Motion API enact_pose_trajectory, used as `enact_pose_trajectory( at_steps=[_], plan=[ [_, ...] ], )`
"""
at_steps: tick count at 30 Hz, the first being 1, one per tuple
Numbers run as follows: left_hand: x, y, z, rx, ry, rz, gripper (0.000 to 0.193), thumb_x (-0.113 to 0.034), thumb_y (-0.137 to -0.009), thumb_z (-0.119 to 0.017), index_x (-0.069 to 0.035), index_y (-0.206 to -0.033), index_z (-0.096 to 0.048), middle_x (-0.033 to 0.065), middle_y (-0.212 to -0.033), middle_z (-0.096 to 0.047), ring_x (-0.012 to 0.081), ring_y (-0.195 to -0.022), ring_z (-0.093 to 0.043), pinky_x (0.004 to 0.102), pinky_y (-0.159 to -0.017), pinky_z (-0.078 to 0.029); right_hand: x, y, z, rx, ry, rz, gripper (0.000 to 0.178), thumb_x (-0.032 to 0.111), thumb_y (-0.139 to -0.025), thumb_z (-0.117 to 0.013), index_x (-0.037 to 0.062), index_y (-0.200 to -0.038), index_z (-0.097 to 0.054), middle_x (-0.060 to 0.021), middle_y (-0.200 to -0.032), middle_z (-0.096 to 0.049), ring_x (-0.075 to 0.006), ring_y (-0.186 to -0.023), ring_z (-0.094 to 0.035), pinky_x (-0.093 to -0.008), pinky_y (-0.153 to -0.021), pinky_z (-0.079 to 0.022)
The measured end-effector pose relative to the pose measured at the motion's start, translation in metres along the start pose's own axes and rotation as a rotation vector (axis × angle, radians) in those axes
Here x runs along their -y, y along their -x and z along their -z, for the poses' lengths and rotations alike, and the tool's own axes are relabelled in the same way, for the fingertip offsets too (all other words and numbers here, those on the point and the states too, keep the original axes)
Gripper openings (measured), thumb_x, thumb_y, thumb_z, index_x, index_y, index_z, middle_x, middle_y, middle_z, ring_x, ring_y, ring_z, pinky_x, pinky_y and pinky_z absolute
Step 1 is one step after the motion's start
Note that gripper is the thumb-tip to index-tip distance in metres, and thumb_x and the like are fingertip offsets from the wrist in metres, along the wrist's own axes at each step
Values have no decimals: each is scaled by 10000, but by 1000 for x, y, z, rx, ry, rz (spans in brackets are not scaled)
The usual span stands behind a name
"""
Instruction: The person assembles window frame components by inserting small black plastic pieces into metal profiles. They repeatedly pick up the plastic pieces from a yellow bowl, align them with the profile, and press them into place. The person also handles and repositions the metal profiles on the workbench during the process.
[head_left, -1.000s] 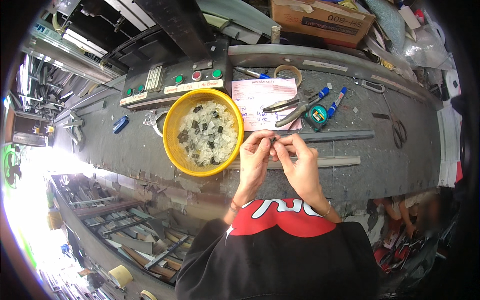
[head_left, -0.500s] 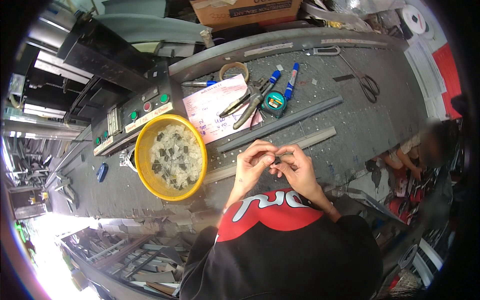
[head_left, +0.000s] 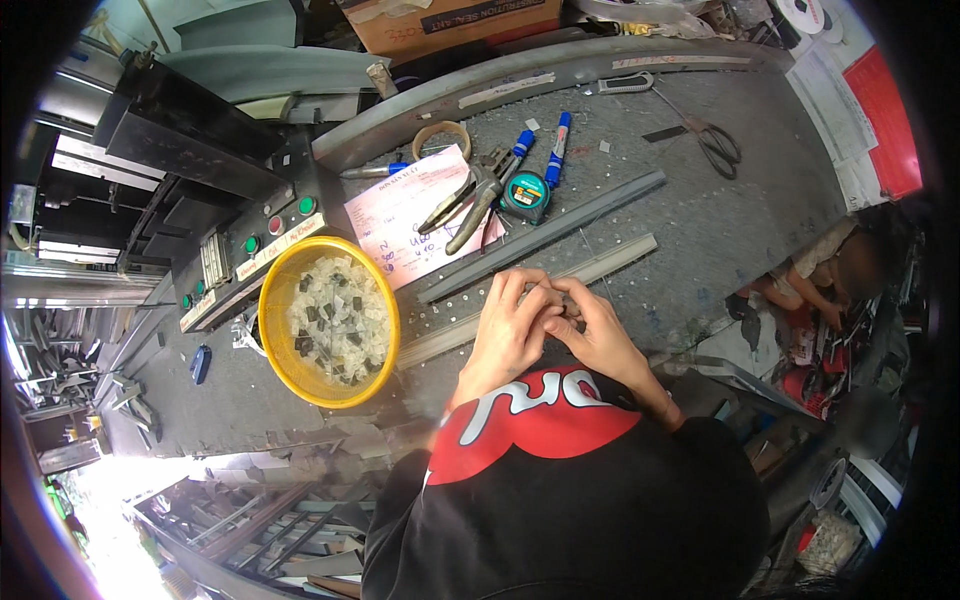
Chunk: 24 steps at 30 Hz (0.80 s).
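Observation:
My left hand (head_left: 512, 325) and my right hand (head_left: 598, 335) meet in front of my chest, above the near side of the workbench. Their fingers are closed and overlap. A small black piece (head_left: 577, 325) shows in part by my right fingers; the rest is covered. Whatever my left fingers pinch is hidden behind them. Left of my hands stands a yellow plastic basket (head_left: 268, 345), holding many small clear and black pieces (head_left: 345, 315). Just beyond my fingers lie a light grey strip (head_left: 610, 260) and a darker grey strip (head_left: 560, 232), both long and narrow.
Pliers (head_left: 470, 205), a teal tape measure (head_left: 525, 195), blue markers (head_left: 559, 150), a tape roll (head_left: 440, 142) and a pink written sheet (head_left: 400, 215) lie farther back. Scissors (head_left: 715, 145) are at far right. Green and red buttons (head_left: 276, 226) line a machine panel. Another person (head_left: 815, 280) is at right.
My left fingers have curled further over my right fingers, covering most of the small black piece. The whole view has shifted slightly; the bench things lie as before.

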<state>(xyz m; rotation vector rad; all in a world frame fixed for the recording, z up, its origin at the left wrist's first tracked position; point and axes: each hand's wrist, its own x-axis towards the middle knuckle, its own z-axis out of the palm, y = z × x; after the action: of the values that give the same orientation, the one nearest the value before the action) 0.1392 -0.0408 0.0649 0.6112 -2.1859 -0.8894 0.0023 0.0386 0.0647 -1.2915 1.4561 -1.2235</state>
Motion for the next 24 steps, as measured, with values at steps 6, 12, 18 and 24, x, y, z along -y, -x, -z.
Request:
enact_pose_trajectory(
  at_steps=[6,12,18,24],
  plan=[
    [10,5,-12,6,129,86,224,-134,-815,-652,-25,-986,-556,121,-1040,-522,301,-965,-491,396,-850,-410,19,14,49,-149,261,41,131,94,-891,-589,-14,-947,-637,-68,-706,-601,-94,-631,-561,-254,-558,-440],
    [41,15,-42,222,-376,82,533,-331,-766,-696,-50,-1177,-505,125,-1133,-503,297,-1006,-491,399,-857,-421,55,52,129,-750,226,54,131,131,-904,-573,30,-936,-651,-16,-696,-599,-76,-623,-546,-233,-566,-424],
    [57,17,-56,172,-435,26,311,-240,-803,-646,-39,-1025,-563,83,-945,-536,257,-860,-538,352,-724,-477,-72,65,71,-230,100,-512,129,116,-913,-542,8,-858,-587,-36,-608,-591,-101,-571,-550,-256,-548,-433],
    [55,13,-52,192,-396,66,298,-224,-810,-645,-28,-1023,-577,91,-943,-549,271,-861,-545,359,-730,-483,-95,82,55,-301,-233,-452,122,102,-922,-515,-6,-924,-572,-83,-646,-610,-67,-396,-457,-206,-369,-313]
  ],
)
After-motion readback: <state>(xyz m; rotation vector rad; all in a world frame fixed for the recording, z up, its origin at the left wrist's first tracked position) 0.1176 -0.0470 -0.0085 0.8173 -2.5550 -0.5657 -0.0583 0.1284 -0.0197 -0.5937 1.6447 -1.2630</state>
